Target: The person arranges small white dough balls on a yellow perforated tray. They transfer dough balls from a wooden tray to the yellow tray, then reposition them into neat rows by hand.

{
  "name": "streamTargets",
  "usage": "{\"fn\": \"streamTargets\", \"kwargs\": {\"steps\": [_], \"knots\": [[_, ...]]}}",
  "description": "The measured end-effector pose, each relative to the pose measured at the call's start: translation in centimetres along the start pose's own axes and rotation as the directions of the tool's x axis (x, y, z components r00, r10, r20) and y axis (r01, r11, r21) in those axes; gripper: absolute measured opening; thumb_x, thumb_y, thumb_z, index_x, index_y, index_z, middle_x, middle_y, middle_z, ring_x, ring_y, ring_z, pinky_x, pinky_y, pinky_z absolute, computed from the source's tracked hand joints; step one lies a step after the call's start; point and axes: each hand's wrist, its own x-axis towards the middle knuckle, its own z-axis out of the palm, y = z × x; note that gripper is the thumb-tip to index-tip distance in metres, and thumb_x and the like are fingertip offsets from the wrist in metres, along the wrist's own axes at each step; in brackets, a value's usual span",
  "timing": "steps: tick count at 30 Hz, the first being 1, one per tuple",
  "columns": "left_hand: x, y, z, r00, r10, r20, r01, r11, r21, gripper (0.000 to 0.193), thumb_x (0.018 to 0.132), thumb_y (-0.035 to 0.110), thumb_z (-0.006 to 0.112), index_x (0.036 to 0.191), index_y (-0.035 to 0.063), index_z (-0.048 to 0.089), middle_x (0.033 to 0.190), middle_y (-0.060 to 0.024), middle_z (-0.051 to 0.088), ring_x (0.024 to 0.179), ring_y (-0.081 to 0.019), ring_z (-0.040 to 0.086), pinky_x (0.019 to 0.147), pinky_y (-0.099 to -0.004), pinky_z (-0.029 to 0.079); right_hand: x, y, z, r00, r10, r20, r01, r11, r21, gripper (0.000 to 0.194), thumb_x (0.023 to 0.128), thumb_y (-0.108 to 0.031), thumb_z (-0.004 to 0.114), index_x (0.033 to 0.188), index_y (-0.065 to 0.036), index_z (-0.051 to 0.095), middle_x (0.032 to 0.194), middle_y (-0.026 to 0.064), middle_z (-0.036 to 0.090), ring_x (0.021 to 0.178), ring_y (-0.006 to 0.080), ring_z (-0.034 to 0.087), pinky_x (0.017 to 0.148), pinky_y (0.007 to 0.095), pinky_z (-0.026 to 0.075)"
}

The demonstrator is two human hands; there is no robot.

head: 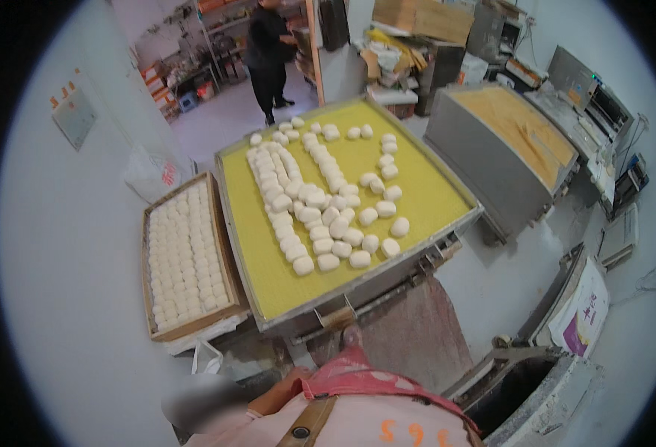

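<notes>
Low in the view, my left hand point(299, 373) rests close against the red apron point(350, 369); its fingers are mostly hidden. My right hand is out of view. Before me stands a metal-framed table with a yellow mesh-like surface point(423, 167). Rounded white dough pieces point(339, 227) lie on it, some in long rows on the left, others scattered toward the right. Left of the table, a wooden tray point(215, 223) holds tightly packed rows of similar white dough pieces point(185, 257).
A metal bin point(479, 156) with a tan top stands to the right, near a grey machine point(596, 100). At the back is a person in dark clothes point(266, 50). A plastic bag point(152, 173) hangs by the left wall. A dusty metal machine point(551, 396) is at lower right.
</notes>
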Motion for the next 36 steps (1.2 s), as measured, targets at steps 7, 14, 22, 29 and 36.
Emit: {"fn": "streamTargets", "kwargs": {"steps": [7, 14, 22, 29, 36], "knots": [[0.4, -2.2, 0.0, 0.923, -0.376, -0.087, 0.379, 0.925, 0.030, 0.036, 0.096, 0.027, 0.059, 0.119, -0.0002, 0.065, 0.104, -0.0154, 0.070, 0.088, -0.0250, 0.067, 0.079, -0.0392, 0.054, 2.9, -0.4, -3.9, 0.999, -0.035, 0.022, 0.036, 0.996, -0.079, 0.051, 0.089, -0.044, 0.061, 0.117, -0.002, 0.067, 0.111, 0.0252, 0.068, 0.108, 0.0422, 0.063, 0.093, 0.0477, 0.049], [8.9, 7.2, -7.4, 0.878, -0.389, -0.279, 0.208, 0.835, -0.509, 0.029, 0.098, 0.018, 0.056, 0.119, -0.0012, 0.063, 0.102, -0.0109, 0.070, 0.078, -0.0210, 0.065, 0.073, -0.0355, 0.053, 10.3, -5.9, -12.9, 0.978, -0.088, -0.191, 0.046, 0.976, -0.213, 0.049, 0.092, -0.039, 0.061, 0.122, -0.001, 0.064, 0.118, 0.0257, 0.066, 0.113, 0.0421, 0.061, 0.098, 0.0471, 0.048], [15.5, 15.2, -17.3, 0.720, -0.341, -0.604, 0.185, 0.934, -0.306, 0.037, 0.093, 0.014, 0.059, 0.127, -0.0015, 0.057, 0.112, -0.0136, 0.066, 0.088, -0.0226, 0.064, 0.080, -0.0333, 0.051, 14.4, -13.8, -22.0, 0.858, -0.200, -0.474, 0.080, 0.962, -0.262, 0.056, 0.087, -0.028, 0.068, 0.135, -0.004, 0.052, 0.136, 0.0252, 0.051, 0.125, 0.0436, 0.050, 0.103, 0.0464, 0.044], [15.9, 10.7, -15.4, 0.709, -0.435, -0.555, 0.579, 0.808, 0.107, 0.049, 0.094, 0.032, 0.058, 0.133, 0.0021, 0.054, 0.133, -0.0226, 0.054, 0.119, -0.0382, 0.055, 0.101, -0.0497, 0.043, 24.7, -21.0, -33.1, 0.727, -0.467, -0.503, 0.270, 0.868, -0.416, 0.060, 0.081, -0.017, 0.072, 0.135, -0.002, 0.050, 0.138, 0.0242, 0.048, 0.128, 0.0408, 0.047, 0.106, 0.0452, 0.043], [20.5, 20.2, -14.7, 0.504, -0.754, -0.421, 0.846, 0.530, 0.063, 0.058, 0.093, 0.044, 0.056, 0.140, 0.0114, 0.051, 0.148, -0.0176, 0.046, 0.136, -0.0365, 0.043, 0.105, -0.0640, 0.034, 38.2, -27.7, -41.9, 0.696, -0.597, -0.398, 0.302, 0.747, -0.592, 0.062, 0.080, -0.020, 0.073, 0.136, -0.003, 0.051, 0.145, 0.0222, 0.044, 0.133, 0.0411, 0.043, 0.109, 0.0475, 0.040]]}}
